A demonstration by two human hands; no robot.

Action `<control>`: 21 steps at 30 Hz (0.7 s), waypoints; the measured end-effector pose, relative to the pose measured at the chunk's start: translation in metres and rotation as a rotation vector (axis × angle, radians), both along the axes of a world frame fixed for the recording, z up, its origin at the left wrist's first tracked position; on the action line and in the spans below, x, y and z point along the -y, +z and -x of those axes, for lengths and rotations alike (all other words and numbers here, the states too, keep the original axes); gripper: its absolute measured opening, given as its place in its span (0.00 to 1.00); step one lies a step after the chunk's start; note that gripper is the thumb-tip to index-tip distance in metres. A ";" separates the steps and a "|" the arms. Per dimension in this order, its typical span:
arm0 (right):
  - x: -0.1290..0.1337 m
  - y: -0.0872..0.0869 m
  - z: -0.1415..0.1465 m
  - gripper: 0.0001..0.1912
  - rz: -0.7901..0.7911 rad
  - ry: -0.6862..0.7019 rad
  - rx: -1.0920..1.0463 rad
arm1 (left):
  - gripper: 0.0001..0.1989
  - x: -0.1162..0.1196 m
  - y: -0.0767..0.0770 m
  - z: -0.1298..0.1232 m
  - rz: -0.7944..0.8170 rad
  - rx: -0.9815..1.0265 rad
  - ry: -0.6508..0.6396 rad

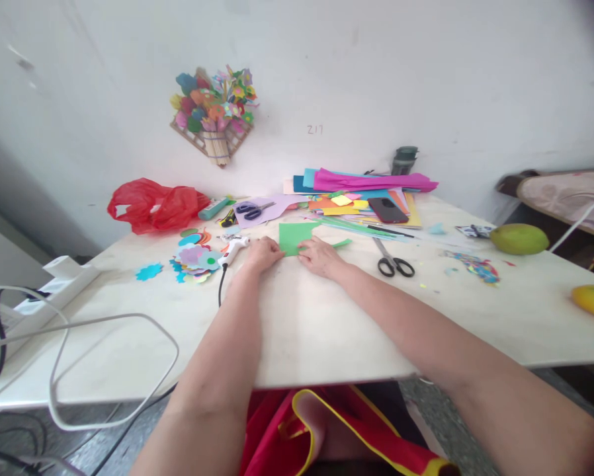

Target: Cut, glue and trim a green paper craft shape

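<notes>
Green paper (291, 237): one, flat, unshaped; left hand (264, 254) and right hand (323, 257) on it, whether pinching unclear. Cut shapes (194, 256): done, heaped. Black scissors (389, 256): idle.

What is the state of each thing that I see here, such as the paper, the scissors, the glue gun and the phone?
Green paper: lying on the table, under the fingers of both hands
Left hand: at its left edge
Right hand: at its right side
Black scissors: lying unheld, blades look closed
Glue gun: lying down, heat cannot be told
Phone: lying, dark face up
Red bag: crumpled
Power strip: plugs inserted
</notes>
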State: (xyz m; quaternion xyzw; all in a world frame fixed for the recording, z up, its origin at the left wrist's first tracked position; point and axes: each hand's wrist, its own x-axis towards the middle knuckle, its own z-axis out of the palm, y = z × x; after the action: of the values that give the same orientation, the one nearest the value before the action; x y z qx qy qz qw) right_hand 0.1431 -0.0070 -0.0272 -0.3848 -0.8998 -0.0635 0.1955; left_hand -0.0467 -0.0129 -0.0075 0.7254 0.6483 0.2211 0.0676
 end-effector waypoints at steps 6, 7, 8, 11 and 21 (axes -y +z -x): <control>0.001 0.001 0.000 0.16 -0.002 0.017 0.023 | 0.06 -0.002 0.000 0.000 0.000 -0.063 0.001; 0.001 0.001 -0.001 0.17 -0.001 0.026 0.028 | 0.06 -0.002 0.000 0.000 0.000 -0.070 0.003; 0.001 0.001 0.000 0.17 0.004 0.031 0.034 | 0.07 -0.002 0.000 0.000 0.002 -0.078 0.005; 0.002 0.002 0.001 0.17 0.031 0.026 0.055 | 0.07 -0.003 0.000 -0.001 0.010 -0.106 0.021; 0.007 0.008 0.002 0.18 0.017 0.036 0.109 | 0.16 0.000 0.001 0.000 0.062 -0.183 0.166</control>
State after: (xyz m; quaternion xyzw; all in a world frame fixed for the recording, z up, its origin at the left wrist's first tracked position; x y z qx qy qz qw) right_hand 0.1409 -0.0137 -0.0192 -0.3661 -0.9164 -0.0733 0.1443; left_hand -0.0463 -0.0132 -0.0062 0.6841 0.7160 0.1384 0.0121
